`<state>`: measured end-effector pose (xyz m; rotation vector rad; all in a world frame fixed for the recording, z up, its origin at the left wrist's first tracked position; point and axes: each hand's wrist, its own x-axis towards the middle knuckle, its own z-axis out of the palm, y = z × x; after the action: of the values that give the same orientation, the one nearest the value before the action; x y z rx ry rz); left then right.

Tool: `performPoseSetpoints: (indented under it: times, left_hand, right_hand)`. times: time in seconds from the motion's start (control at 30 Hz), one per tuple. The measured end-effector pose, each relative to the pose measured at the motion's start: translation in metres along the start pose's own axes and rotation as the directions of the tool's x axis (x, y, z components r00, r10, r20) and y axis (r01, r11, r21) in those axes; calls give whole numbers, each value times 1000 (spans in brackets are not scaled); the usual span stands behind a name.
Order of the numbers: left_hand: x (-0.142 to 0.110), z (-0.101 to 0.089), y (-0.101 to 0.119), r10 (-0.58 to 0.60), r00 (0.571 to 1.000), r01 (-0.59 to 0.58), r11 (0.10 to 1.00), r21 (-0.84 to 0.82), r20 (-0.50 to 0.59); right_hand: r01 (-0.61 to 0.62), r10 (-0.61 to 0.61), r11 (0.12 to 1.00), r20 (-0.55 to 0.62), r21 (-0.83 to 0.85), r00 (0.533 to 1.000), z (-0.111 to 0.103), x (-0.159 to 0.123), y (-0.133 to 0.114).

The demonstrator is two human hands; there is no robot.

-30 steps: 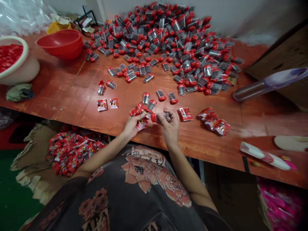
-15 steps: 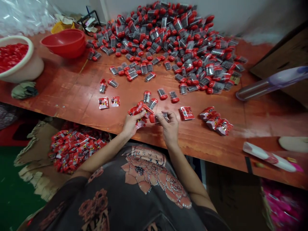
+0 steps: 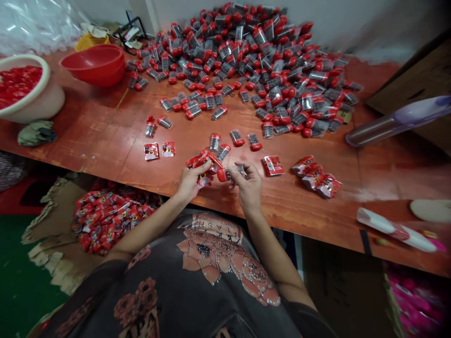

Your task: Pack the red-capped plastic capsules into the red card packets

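My left hand [image 3: 190,180] is closed on several red printed wrappers [image 3: 205,179], thumb on top. In my right hand [image 3: 249,185] a small clear container with a red cap [image 3: 223,175] is pinched between thumb and fingers, its cap end pointing left at the edge of the wrappers. My fingers hide part of its clear body. Just beyond my hands, a few more red-capped containers [image 3: 237,137] lie on the table. A flat red packet [image 3: 273,165] rests to the right of my right hand.
A big heap of red-capped containers [image 3: 225,61] covers the back of the wooden table [image 3: 105,122]. Red bowls [image 3: 93,63] and a white tub [image 3: 45,96] of red pieces stand at left. Folded wrappers [image 3: 315,177] lie right. Below the edge, filled red packets [image 3: 109,216] sit in a carton.
The red-capped container and the wrappers have shifted very slightly left with my hands. Both grips look the same, and the things on the table have stayed in place.
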<state>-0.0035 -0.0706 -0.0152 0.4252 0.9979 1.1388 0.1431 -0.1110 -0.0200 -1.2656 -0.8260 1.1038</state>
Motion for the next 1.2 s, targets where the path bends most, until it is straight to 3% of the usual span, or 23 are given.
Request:
performPoseSetpoints:
  times: [0.13,0.6,0.9,1.2]
  left_hand:
    - [-3,-1,0,2,1000,-3,1000,28,19]
    - [1,-2,1,31,999,-32,999,-12,-38]
    - [-9,0,6,-15,999,14,1000,20,33]
    - [-11,1,9,-34,998,35,999,34,-49]
  right_hand:
    - [42,-41,999,-50,19,998,-1,1,1]
    - [-14,15,1000,64,-19,998,-2,-3,0]
    - [0,0,1000,-9,31,1000,-3,-4,0]
    - [-23,23,997,-4,71,1000,-1,-4,1]
